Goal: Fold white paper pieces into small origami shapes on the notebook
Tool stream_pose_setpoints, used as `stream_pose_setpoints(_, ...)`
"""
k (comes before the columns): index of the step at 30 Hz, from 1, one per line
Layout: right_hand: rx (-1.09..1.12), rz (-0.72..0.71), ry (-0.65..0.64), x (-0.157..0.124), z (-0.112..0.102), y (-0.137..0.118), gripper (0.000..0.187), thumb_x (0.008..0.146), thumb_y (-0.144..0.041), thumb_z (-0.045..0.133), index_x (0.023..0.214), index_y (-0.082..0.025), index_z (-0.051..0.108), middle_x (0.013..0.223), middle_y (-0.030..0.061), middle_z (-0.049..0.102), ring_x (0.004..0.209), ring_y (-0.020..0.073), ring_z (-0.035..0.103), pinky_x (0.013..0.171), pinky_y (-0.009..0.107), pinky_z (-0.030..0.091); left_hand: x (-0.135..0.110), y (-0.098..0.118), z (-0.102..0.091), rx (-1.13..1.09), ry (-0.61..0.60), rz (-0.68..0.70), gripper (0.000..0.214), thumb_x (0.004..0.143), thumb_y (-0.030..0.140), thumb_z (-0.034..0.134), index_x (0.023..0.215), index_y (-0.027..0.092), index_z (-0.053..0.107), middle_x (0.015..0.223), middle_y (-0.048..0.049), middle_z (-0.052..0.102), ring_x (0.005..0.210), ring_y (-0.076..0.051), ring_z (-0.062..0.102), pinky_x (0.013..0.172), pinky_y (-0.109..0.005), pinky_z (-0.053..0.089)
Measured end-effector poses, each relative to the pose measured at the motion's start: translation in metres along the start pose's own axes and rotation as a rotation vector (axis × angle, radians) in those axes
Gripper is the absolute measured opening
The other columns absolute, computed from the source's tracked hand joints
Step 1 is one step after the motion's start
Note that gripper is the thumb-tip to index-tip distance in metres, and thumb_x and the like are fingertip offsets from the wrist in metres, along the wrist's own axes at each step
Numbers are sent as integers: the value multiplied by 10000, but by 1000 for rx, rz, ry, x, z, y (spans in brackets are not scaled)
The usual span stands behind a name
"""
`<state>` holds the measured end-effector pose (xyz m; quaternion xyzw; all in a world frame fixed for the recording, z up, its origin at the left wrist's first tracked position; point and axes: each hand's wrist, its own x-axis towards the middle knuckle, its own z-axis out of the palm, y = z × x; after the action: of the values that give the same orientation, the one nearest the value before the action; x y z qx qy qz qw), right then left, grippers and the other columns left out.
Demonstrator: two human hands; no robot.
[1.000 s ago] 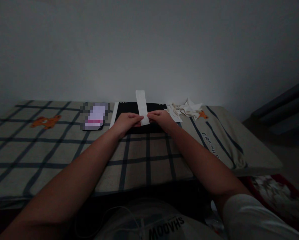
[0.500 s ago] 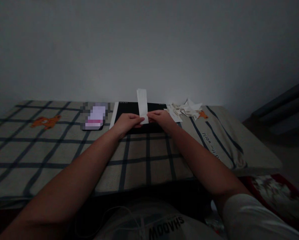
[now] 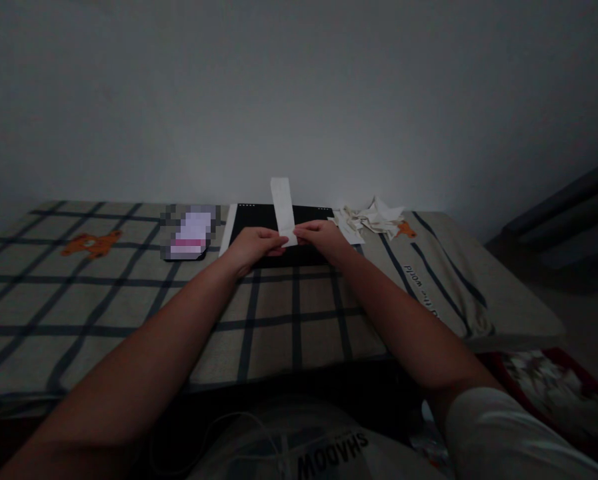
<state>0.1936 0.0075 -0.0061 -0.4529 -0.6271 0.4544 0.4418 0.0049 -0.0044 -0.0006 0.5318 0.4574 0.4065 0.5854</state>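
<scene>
A narrow white paper strip (image 3: 283, 208) stands nearly upright between my two hands, over a black board (image 3: 259, 217) that lies at the far side of the checked cloth. My left hand (image 3: 253, 245) pinches the strip's lower end from the left. My right hand (image 3: 319, 237) pinches the same end from the right, its fingertips almost meeting the left ones. Both hands rest low over the board's near edge.
A heap of folded white paper pieces (image 3: 371, 219) lies right of the board. A blurred-out flat object (image 3: 191, 233) sits to the board's left. The checked cloth (image 3: 129, 293) with orange bear prints covers a low surface against a plain wall. A red patterned item (image 3: 543, 387) lies lower right.
The strip has risen slightly in my fingers and its top has leaned a little to the left. Both hands stay in the same place.
</scene>
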Motion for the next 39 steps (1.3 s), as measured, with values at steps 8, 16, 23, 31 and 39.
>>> stream_pose_setpoints(8, -19, -14, 15, -2, 1, -5, 192, 706, -284, 680, 840, -156, 731, 771, 35, 703, 674, 115, 583, 689, 280, 462, 2, -2, -2, -8, -7, 14, 192, 600, 280, 812, 708, 155, 714, 750, -58, 705, 688, -137, 642, 727, -291, 538)
stream_pose_setpoints(16, 18, 2, 2, -1, 1, -1, 184, 704, -295, 689, 824, -161, 728, 722, 27, 690, 640, 110, 577, 658, 268, 464, 2, 0, -2, -12, 3, -17, 180, 638, 289, 790, 737, 152, 728, 750, -60, 702, 681, -125, 636, 727, -265, 531)
stream_pose_setpoints(23, -58, -1, -8, -2, 1, -4, 215, 734, -339, 664, 820, -154, 730, 746, 44, 702, 647, 122, 594, 677, 281, 479, 2, 3, -2, -79, 50, 18, 211, 675, 312, 769, 788, 142, 718, 826, -68, 713, 731, -132, 640, 763, -267, 527)
stream_pose_setpoints(31, -20, -20, -61, -2, 1, -2, 195, 732, -341, 660, 771, -162, 728, 735, 36, 696, 651, 121, 593, 696, 282, 483, 5, 1, -3, -142, 61, 45, 204, 662, 272, 777, 790, 130, 705, 817, -71, 719, 726, -129, 651, 777, -261, 520)
stream_pose_setpoints(39, 84, 53, -79, -1, 4, 0, 193, 707, -322, 690, 787, -149, 720, 736, 38, 696, 661, 116, 602, 698, 280, 502, 4, 3, -2, -129, 141, 45, 160, 617, 221, 794, 706, 146, 684, 725, -47, 696, 665, -131, 634, 745, -282, 530)
